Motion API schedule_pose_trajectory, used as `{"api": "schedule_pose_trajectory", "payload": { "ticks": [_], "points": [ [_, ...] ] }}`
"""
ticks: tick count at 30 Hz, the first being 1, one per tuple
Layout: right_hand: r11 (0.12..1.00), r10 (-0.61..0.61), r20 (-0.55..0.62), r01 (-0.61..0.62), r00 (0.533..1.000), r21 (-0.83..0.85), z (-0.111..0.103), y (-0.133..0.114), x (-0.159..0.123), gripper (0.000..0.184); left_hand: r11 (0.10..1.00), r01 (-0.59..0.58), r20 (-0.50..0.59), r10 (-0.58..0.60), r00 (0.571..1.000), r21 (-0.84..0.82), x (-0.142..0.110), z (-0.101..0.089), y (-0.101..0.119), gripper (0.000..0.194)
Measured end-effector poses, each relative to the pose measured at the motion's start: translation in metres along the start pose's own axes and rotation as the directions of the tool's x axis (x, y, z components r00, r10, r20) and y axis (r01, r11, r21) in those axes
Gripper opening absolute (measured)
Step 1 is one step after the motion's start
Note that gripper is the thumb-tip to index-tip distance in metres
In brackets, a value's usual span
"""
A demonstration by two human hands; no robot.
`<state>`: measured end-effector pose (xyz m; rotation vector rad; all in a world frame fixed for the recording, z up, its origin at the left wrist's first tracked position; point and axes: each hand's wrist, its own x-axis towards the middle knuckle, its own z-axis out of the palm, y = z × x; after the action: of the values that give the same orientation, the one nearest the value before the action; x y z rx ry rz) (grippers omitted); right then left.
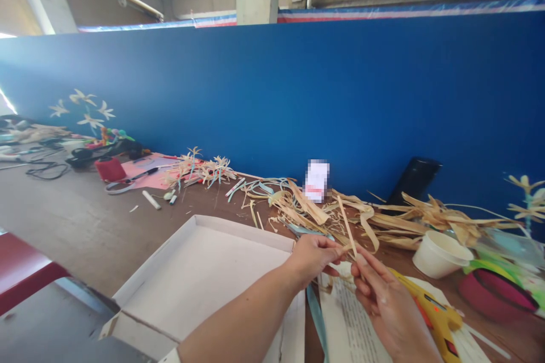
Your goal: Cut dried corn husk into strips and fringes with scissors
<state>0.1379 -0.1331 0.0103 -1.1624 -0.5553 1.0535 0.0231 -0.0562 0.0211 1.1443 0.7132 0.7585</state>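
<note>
Over the right edge of a shallow white box [221,278], my two hands meet. My right hand [378,295] pinches a thin pale stick [347,227], which points up and slightly left. The left fingertips [317,258] are closed on a short pale strip [348,248] that touches the stick; it looks like dried husk. Beneath my hands lies a printed sheet [351,317]. To the right of my right hand rests a yellow glue gun [434,312], partly hidden by the hand. Dried husk strips [306,210] lie in a pile just beyond my hands.
On the right stand a white paper cup [440,255] and a magenta bowl [496,295]. A black phone [415,181] leans against the blue partition [264,96]. Husk flowers [208,167], pink paper [153,173] and a red object [109,170] lie along the left side.
</note>
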Motion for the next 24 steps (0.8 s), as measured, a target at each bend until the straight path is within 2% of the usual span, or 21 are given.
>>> {"api": "schedule_pose_trajectory", "payload": {
  "ticks": [5, 9, 13, 15, 17, 21, 24],
  "points": [
    [0.999, 0.020, 0.019, -0.019, 1.000, -0.044, 0.000, -0.001, -0.002, 0.049, 0.999, -0.009, -0.005, 0.009, 1.000, 0.035, 0.000, 0.001, -0.001, 0.026],
    [0.983, 0.039, 0.047, -0.030, 0.998, -0.181, -0.003, 0.004, 0.000, 0.048, 0.998, 0.021, -0.031, -0.019, 0.999, 0.062, -0.001, 0.001, 0.001, 0.015],
    [0.931, -0.055, 0.041, 0.066, 0.998, -0.358, -0.010, 0.010, 0.007, 0.046, 0.994, 0.025, -0.050, -0.020, 0.999, 0.102, 0.001, 0.001, -0.001, 0.010],
    [0.867, -0.144, 0.030, 0.141, 0.989, -0.479, -0.011, 0.012, 0.010, 0.044, 0.988, 0.023, -0.078, -0.011, 0.997, 0.151, 0.003, 0.001, -0.004, 0.009],
    [0.756, -0.247, 0.050, 0.224, 0.968, -0.615, -0.009, 0.013, 0.010, 0.038, 0.980, 0.033, -0.116, -0.010, 0.993, 0.198, 0.004, 0.001, -0.007, 0.008],
    [0.525, -0.427, 0.142, 0.372, 0.893, -0.765, -0.002, 0.011, 0.005, 0.034, 0.974, 0.075, -0.177, -0.037, 0.983, 0.214, 0.003, 0.002, -0.005, 0.006],
    [0.457, -0.488, 0.083, 0.336, 0.869, -0.824, -0.010, 0.004, 0.007, 0.037, 0.977, 0.097, -0.185, -0.062, 0.981, 0.188, -0.001, 0.002, 0.001, 0.005]
  ]
}}
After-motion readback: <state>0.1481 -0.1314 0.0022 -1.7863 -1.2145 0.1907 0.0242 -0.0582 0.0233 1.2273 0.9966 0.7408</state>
